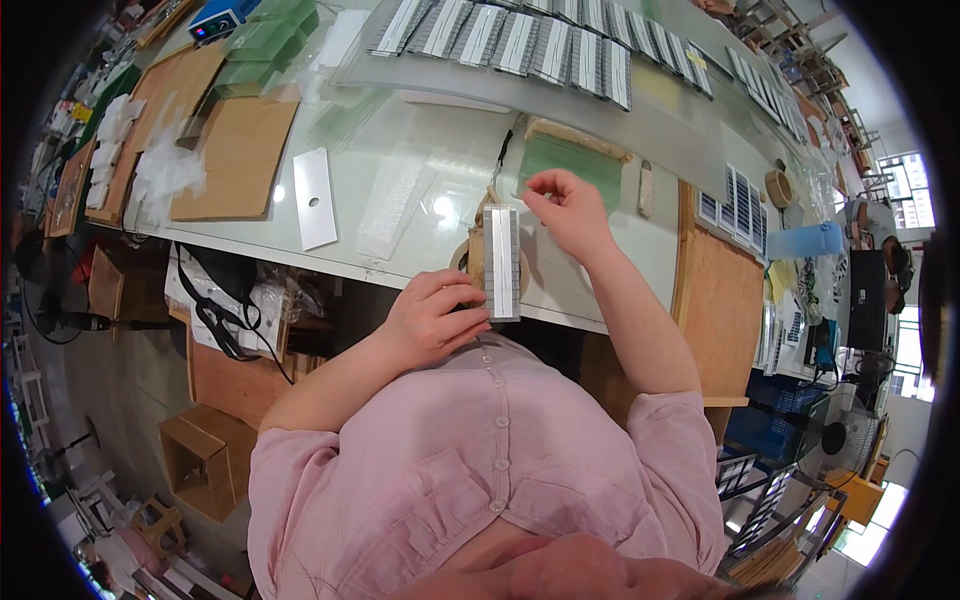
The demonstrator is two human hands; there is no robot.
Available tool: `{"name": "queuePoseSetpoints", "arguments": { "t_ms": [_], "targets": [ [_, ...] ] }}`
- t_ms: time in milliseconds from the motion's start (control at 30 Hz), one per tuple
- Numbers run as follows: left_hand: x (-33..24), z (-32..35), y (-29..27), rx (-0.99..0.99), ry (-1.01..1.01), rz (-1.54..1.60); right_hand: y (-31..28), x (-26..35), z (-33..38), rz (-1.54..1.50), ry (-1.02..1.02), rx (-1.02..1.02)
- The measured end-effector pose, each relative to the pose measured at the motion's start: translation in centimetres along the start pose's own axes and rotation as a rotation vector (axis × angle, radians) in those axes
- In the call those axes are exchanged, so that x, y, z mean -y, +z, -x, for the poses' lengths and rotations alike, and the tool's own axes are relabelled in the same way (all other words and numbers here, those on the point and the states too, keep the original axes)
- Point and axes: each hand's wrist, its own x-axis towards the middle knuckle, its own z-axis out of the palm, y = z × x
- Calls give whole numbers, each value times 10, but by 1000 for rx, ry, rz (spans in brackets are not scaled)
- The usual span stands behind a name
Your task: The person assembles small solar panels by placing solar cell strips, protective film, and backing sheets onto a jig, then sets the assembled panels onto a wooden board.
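Observation:
A narrow rectangular panel (502, 262), with a white band down its middle and grey gridded sides, lies lengthwise before me on a brown wooden block (476, 250). My left hand (436, 316) is closed on the panel's lower left edge, fingertips against its side. Just beyond the panel's upper right end, my right hand (572, 212) hovers with thumb and fingers pinched together. Whether anything thin sits in that pinch is too small to tell. A dark cord with a handle-like end (502, 150) lies past the panel's far end.
Many similar panels (552, 50) lie in rows on a translucent sheet (440, 82) at the back. A white metal plate (315, 200) and cardboard (235, 160) are at left. Behind my right hand sits a green glass-like piece (570, 165); a wooden board (715, 290) is at right.

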Motion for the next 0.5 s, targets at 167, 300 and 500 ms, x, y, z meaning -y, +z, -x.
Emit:
{"name": "queuePoseSetpoints", "arguments": {
  "t_ms": [167, 300, 500],
  "targets": [
    [0, 1, 0, -1, 3, -1, -7, -4, 10, 3, 18, 52],
    [0, 0, 0, 8, 9, -7, -3, -6, 17, 71, -69, 100],
    [-1, 0, -1, 13, 9, -17, 2, -7, 19, 46, -80, 123]
  ]
}}
